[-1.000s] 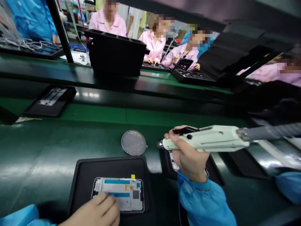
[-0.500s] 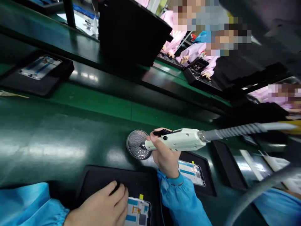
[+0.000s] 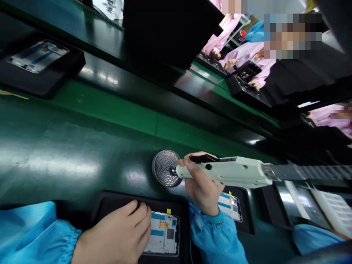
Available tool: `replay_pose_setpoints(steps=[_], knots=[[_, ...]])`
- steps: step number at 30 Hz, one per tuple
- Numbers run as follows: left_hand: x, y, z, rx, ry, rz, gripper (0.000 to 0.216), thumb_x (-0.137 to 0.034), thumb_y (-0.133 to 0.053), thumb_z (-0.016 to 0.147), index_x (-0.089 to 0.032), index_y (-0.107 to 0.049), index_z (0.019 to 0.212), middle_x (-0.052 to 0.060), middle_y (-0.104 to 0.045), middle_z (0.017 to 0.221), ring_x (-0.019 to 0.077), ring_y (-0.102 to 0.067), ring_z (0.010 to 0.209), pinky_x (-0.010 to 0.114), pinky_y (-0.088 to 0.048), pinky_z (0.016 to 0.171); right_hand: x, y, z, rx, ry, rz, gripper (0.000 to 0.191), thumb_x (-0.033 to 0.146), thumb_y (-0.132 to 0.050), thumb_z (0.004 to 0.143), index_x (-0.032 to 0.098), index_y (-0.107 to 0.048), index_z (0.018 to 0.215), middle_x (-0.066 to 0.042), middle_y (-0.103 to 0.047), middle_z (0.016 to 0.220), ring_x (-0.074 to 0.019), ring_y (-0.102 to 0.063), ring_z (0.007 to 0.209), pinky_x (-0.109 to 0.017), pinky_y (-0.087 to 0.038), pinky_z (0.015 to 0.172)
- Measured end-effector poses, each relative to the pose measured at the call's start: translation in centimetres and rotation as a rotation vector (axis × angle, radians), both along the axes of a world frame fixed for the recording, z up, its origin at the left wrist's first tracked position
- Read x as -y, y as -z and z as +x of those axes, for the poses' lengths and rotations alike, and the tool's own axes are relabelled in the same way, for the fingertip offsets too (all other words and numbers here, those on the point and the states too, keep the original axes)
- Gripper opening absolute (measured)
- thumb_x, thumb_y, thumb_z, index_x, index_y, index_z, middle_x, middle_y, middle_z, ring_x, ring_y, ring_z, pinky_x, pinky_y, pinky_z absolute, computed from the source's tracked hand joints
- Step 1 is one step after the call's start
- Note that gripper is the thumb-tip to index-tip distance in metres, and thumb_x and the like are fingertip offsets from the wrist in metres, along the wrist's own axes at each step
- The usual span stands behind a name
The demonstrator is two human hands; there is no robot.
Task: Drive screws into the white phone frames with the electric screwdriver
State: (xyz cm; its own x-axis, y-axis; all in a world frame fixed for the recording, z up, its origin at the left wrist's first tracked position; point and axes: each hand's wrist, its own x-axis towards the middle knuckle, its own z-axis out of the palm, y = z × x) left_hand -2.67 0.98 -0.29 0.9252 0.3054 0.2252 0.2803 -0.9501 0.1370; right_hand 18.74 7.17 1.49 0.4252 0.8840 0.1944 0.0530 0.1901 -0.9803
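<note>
My right hand (image 3: 205,187) is wrapped round a pale electric screwdriver (image 3: 233,171), its thumb and fingers near the front end. The screwdriver's tip points down into a round, perforated metal screw dish (image 3: 162,170) on the green bench. At lower centre, a phone frame (image 3: 165,234) with blue strips, an orange flex and a yellow tab lies in a black tray (image 3: 110,201). Over its left end are the bent, closed fingers of my left hand (image 3: 118,234), gripping that side. My left thumb is hidden, as is the part of the frame beneath the hand.
Another phone frame (image 3: 231,205) lies in a tray right of my right forearm. A third frame (image 3: 38,57) sits on a black tray at far left. A black box (image 3: 165,36) stands behind the bench. Co-workers in pink sleeves (image 3: 236,55) work beyond; a blue sleeve (image 3: 316,236) shows at right.
My view has shifted slightly. The screwdriver shows larger and further right, its tip still at the screw dish. My left hand stays on the phone frame, more of which is now in view.
</note>
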Motion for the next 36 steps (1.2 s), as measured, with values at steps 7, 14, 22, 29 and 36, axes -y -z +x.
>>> replay_pose_setpoints(steps=[7, 14, 22, 29, 36], knots=[[0.8, 0.9, 0.2, 0.046, 0.007, -0.037, 0.056, -0.057, -0.065, 0.085, -0.011, -0.07, 0.117, 0.015, -0.068, 0.122, 0.029, -0.058, 0.113, 0.04, -0.039, 0.095, 0.2, 0.2, -0.3, 0.006, -0.018, -0.02, 0.021, 0.026, -0.077, 0.071, 0.022, -0.065, 0.088, 0.002, -0.058, 0.073, -0.0148, -0.059, 0.068, -0.031, -0.051, 0.061], [1.2, 1.8, 1.5, 0.08, -0.016, -0.06, 0.053, -0.053, -0.059, 0.09, -0.008, -0.069, 0.117, 0.02, -0.066, 0.124, 0.0302, -0.06, 0.111, 0.041, -0.04, 0.096, 0.1, 0.3, -0.2, 0.0, -0.04, 0.006, 0.016, 0.021, -0.076, 0.072, 0.022, -0.065, 0.084, 0.001, -0.059, 0.075, -0.0153, -0.06, 0.07, -0.033, -0.051, 0.066], [1.0, 1.6, 0.6, 0.081, 0.012, -0.018, 0.053, -0.051, -0.055, 0.091, -0.007, -0.069, 0.116, 0.021, -0.067, 0.123, 0.0325, -0.061, 0.114, 0.042, -0.038, 0.1, 0.5, -1.3, 0.1, -0.036, -0.04, 0.054, 0.018, 0.019, -0.074, 0.069, 0.022, -0.068, 0.086, 0.0, -0.058, 0.07, -0.0159, -0.057, 0.068, -0.035, -0.05, 0.064], [0.7, 1.7, 0.5, 0.112, 0.017, -0.04, 0.052, -0.051, -0.057, 0.089, -0.007, -0.068, 0.115, 0.022, -0.064, 0.128, 0.0326, -0.061, 0.113, 0.042, -0.041, 0.097, 5.3, -4.2, 0.0, 0.011, -0.103, 0.06, 0.021, 0.018, -0.065, 0.071, 0.025, -0.07, 0.09, -0.001, -0.052, 0.075, -0.0148, -0.052, 0.068, -0.032, -0.046, 0.058], [0.7, 1.7, 0.4, 0.103, 0.058, -0.009, 0.048, -0.047, -0.059, 0.089, -0.009, -0.069, 0.116, 0.019, -0.064, 0.129, 0.0337, -0.061, 0.112, 0.043, -0.04, 0.096, 8.5, -2.8, -0.7, 0.055, -0.269, -0.032, 0.023, 0.021, -0.066, 0.078, 0.028, -0.067, 0.1, -0.001, -0.052, 0.078, -0.0161, -0.052, 0.071, -0.033, -0.049, 0.059]])
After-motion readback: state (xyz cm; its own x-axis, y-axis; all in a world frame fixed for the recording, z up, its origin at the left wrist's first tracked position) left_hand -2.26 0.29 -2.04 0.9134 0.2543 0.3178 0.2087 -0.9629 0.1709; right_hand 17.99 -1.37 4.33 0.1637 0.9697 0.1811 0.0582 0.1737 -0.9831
